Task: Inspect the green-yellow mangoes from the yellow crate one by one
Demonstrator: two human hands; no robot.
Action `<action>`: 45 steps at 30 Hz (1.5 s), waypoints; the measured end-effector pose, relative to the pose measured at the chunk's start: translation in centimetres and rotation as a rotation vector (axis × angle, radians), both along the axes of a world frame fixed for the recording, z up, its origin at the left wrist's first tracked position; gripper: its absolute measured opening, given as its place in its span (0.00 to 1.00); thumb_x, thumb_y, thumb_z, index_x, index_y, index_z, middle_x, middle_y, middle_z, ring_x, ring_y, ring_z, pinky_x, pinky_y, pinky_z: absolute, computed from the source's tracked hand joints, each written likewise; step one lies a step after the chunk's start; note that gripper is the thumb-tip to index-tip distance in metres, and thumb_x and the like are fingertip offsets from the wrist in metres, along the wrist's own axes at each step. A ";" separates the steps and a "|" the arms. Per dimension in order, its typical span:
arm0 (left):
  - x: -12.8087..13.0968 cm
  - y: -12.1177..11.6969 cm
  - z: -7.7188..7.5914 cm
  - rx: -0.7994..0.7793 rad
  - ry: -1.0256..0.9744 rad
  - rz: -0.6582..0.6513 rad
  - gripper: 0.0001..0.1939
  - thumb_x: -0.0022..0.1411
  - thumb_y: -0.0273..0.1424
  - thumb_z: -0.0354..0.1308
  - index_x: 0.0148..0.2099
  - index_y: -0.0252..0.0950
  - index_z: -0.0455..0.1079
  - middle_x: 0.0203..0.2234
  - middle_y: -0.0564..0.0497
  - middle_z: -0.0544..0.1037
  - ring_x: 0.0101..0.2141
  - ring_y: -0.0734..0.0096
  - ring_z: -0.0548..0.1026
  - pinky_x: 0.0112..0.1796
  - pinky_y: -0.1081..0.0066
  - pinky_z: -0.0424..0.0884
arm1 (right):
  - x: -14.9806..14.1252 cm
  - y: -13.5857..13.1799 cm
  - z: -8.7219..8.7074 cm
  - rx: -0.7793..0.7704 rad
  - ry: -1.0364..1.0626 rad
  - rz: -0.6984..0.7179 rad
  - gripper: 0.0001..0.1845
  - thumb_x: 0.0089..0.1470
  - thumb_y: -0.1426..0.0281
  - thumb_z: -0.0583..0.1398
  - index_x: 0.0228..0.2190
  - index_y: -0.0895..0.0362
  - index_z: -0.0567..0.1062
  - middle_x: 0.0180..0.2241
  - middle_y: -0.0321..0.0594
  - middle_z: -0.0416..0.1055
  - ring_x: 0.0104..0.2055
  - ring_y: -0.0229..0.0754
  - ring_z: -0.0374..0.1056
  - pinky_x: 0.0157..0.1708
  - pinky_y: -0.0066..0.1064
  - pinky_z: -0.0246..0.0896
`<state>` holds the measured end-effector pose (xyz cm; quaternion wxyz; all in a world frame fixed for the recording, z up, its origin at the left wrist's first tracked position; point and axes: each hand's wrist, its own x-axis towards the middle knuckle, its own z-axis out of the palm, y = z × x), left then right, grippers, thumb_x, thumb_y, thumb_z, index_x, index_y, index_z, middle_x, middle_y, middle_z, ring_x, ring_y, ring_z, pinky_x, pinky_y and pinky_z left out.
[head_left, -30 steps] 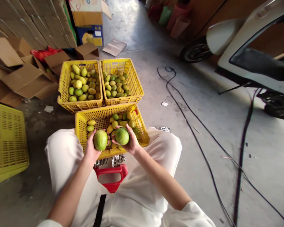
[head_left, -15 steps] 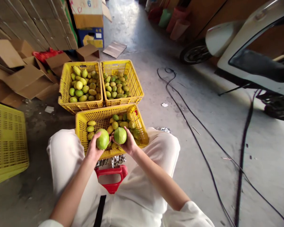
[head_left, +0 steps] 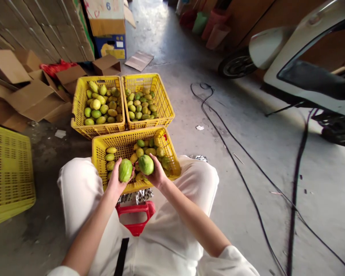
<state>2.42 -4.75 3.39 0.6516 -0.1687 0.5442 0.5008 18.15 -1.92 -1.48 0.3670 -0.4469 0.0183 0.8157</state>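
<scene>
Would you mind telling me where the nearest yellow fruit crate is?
In the head view, the nearest yellow fruit crate sits left of centre, between the person's knees, with two other fruit crates just beyond it.

Toward the front edge of the near crate (head_left: 120,142), the left hand (head_left: 117,184) and right hand (head_left: 158,174) partly hide loose fruit (head_left: 139,153). Picture edges cut off the scooter (head_left: 310,76) and side crate (head_left: 10,172); print on the blue box (head_left: 112,46) is unreadably small.

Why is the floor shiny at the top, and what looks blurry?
Head view: bright light seems to bounce off the floor up top; the scooter looks soft and stretched at the right edge; the green fruit in the left hand looks clearer.
</scene>
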 end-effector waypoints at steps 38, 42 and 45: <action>-0.9 -0.2 -1.6 0.112 0.054 0.089 0.04 0.77 0.33 0.63 0.50 0.41 0.79 0.34 0.50 0.85 0.29 0.67 0.83 0.30 0.72 0.84 | 0.3 0.5 -0.3 0.036 -0.041 -0.003 0.11 0.63 0.61 0.69 0.43 0.52 0.77 0.38 0.41 0.85 0.43 0.50 0.86 0.37 0.35 0.84; -0.6 -0.4 -1.9 0.086 0.042 -0.022 0.08 0.75 0.34 0.66 0.53 0.39 0.79 0.36 0.47 0.85 0.35 0.60 0.87 0.37 0.65 0.89 | 0.1 0.5 -0.5 0.015 -0.033 -0.013 0.15 0.59 0.61 0.69 0.45 0.50 0.74 0.41 0.40 0.85 0.47 0.54 0.86 0.42 0.45 0.87; -0.1 -0.3 -1.5 0.097 -0.004 -0.026 0.09 0.78 0.34 0.60 0.51 0.38 0.80 0.38 0.43 0.86 0.44 0.53 0.90 0.42 0.58 0.91 | 0.1 0.4 -0.3 0.071 -0.037 0.001 0.17 0.57 0.62 0.72 0.45 0.50 0.76 0.42 0.40 0.84 0.48 0.53 0.86 0.43 0.44 0.88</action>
